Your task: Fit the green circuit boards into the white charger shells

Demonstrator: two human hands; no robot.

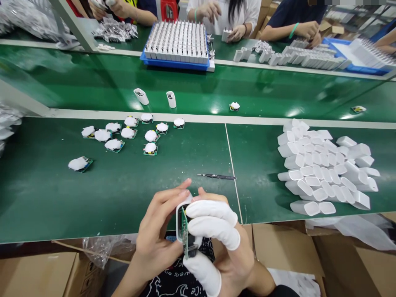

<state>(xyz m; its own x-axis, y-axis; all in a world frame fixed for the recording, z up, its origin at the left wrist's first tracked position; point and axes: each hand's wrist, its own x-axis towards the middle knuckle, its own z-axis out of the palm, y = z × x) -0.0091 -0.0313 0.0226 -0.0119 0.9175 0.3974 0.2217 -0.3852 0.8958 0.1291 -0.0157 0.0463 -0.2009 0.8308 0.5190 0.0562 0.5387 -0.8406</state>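
My left hand grips a white plastic shell at the table's near edge. My right hand, with white finger cots on thumb and two fingers, pinches a green circuit board that sits partly inside the shell's open end. Both hands are closed around these parts, close to my body. Several boards with white caps lie scattered on the green table to the upper left. A pile of empty white shells lies to the right.
Black tweezers lie just beyond my hands. Two shells and a lone board sit on the green conveyor. A blue tray of white parts stands at the far side, where other people's hands work. Cardboard boxes stand below.
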